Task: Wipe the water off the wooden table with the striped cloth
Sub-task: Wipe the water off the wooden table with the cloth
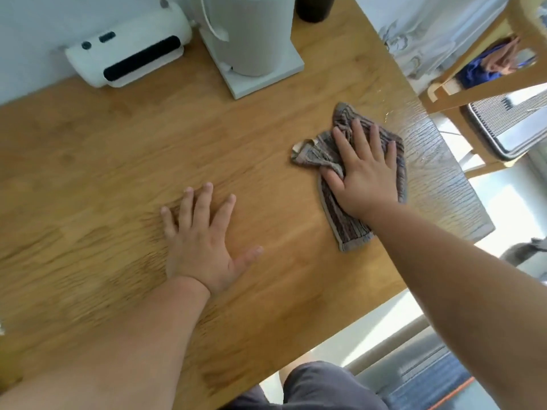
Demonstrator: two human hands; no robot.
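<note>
Your striped cloth (349, 173) lies crumpled on the wooden worktop (118, 173), close to its right edge, where a wet sheen (438, 161) covers the wood just beside the cloth. Your right hand (362, 176) presses flat on top of it, fingers (359, 134) spread wide and not gripping, with part of the cloth bunched by the thumb. Your left hand (204, 241) rests palm down on bare wood near the middle of the worktop, fingers splayed and holding nothing, well apart from the cloth. Along the far edge stand a white appliance with black slots (127, 54) and a tall white appliance on a square base (251, 39). A wooden chair (473, 84) stands past the right edge.
</note>
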